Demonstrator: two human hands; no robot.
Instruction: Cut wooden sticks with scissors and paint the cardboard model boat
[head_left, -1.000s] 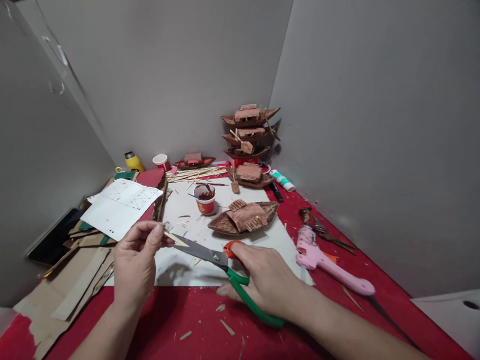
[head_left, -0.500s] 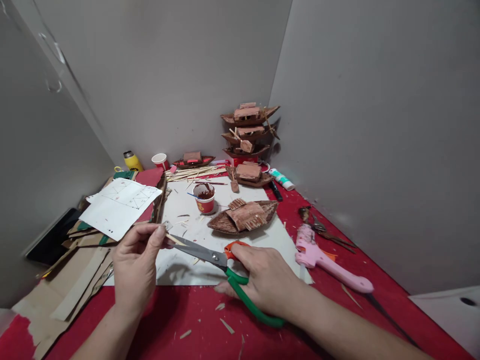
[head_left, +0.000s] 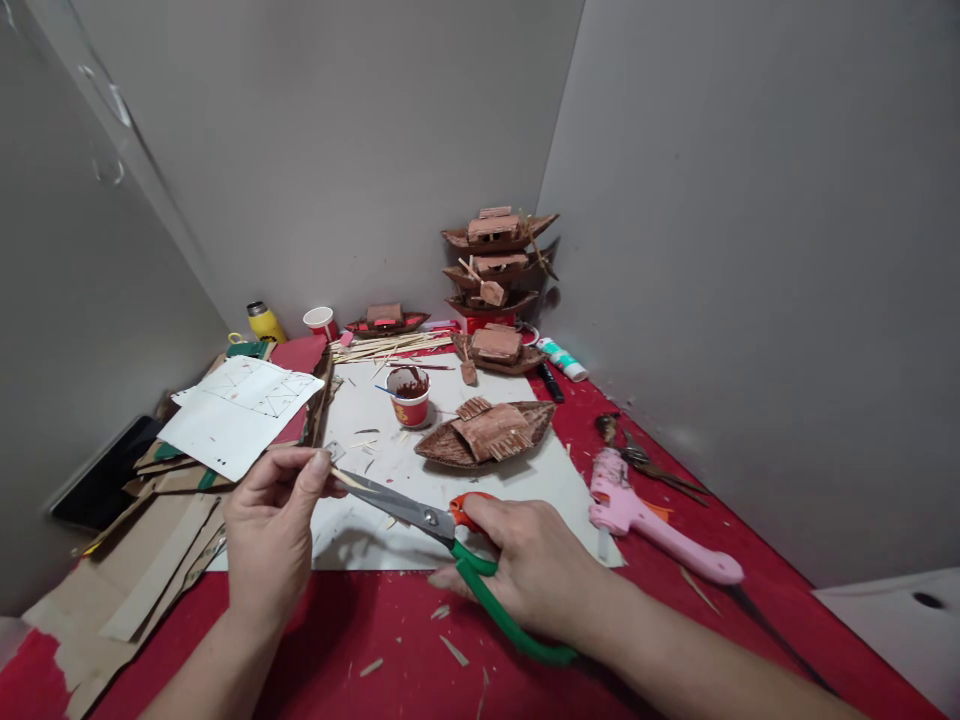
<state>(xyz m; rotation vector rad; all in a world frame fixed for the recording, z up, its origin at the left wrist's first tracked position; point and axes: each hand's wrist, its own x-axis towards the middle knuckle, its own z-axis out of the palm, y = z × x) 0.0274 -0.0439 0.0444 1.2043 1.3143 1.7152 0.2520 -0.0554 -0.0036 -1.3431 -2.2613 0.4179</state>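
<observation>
Between thumb and fingers, my left hand pinches a short, pale wooden stick. The scissors, with one green and one orange handle loop, are gripped in my right hand. Their blades point left and lie against the stick near my left fingertips. Just beyond the scissors, a brown model boat rests on a white sheet, a ribbed roof piece across its middle. A paper cup of brown paint, with a thin blue handle in it, stands behind my hands.
More model boats are stacked at the back. Thin sticks lie in a bundle there. At right are a pink glue gun, pliers and a white-green tube. Cardboard and a marked paper cover the left.
The scissor handles have shifted slightly, and the blades look closer together around the stick. My left hand stays nearly still.
</observation>
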